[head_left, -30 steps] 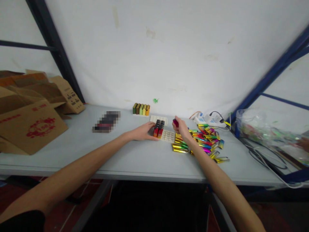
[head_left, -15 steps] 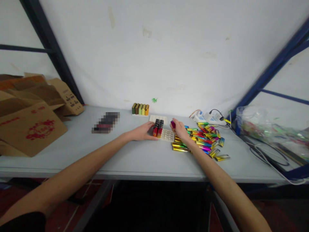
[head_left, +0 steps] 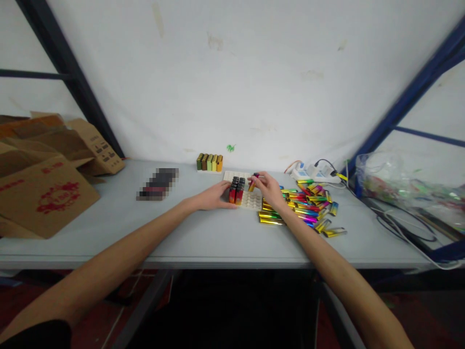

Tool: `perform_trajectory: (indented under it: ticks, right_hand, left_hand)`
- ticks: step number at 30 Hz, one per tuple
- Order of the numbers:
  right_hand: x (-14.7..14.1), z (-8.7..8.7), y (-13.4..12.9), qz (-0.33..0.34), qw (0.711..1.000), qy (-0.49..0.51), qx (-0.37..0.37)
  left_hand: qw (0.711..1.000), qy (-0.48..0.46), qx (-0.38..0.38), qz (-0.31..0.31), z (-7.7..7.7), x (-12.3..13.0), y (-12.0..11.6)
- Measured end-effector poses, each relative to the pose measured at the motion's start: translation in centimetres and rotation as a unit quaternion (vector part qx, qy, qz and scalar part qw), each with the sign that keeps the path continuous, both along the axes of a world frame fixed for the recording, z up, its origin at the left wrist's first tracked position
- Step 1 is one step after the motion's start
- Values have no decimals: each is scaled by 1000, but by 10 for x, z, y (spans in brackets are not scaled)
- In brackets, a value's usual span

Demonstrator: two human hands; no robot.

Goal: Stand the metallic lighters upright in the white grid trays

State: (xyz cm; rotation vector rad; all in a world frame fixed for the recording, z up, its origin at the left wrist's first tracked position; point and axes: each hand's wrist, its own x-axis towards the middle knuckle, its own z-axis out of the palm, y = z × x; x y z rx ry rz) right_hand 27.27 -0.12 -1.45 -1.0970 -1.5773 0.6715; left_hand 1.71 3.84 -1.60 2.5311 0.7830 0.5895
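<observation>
Two rows of red lighters (head_left: 236,191) with black tops stand upright in the left part of a white tray (head_left: 251,200) with bare pockets. My left hand (head_left: 215,196) curves round the left side of this block, thumb at the front and fingers behind, gripping the tray and lighters. Above the tray's back right part, my right hand (head_left: 268,187) pinches a shiny purple-and-gold lighter (head_left: 252,184), held tilted. A heap of loose shiny lighters (head_left: 301,209) in gold, red, green, blue and purple lies just right of the tray, partly behind my right forearm.
Another block of green, brown, yellow and orange lighters (head_left: 209,163) stands near the wall. A second white tray (head_left: 234,175) lies behind the first. Cardboard boxes (head_left: 54,189) sit left, beside a pixelated dark object (head_left: 160,184). Right are a power strip (head_left: 316,173), cables and plastic bags (head_left: 410,186).
My right hand has moved slightly left with the purple lighter, bringing it over the tray. My left hand keeps its place at the lighter block. The view has shifted slightly.
</observation>
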Motion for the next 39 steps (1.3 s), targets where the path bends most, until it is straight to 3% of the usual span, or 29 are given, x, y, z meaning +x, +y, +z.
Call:
perform_trajectory:
  ticks: [11,17,22,27,31,35,39]
  right_hand:
    - [-3,2,-3,-26,990,-137,24]
    - [-5,12,-9,-43,991,-110,60]
    - [-5,6,-6,-11,976,-213,54]
    - [-1,9,-7,19,975,-223,19]
    - [14,18,-11,54,962,-266,31]
    - [46,29,-12,1,943,-327,66]
    - [85,41,-13,-44,917,-394,55]
  left_hand:
    - [1000,-12,-20,-2,0,0,-3]
    - [1000,-9,-8,-10,0,1,-1]
    - [1000,-10,-7,-7,0,1,-1]
    - [1000,0,-12,-2,0,1,-1]
    - [1000,3,-6,-7,0,1,-1]
    - [1000,15,-1,-1,1,1,-1]
    - [1000,15,6,1,1,1,-2]
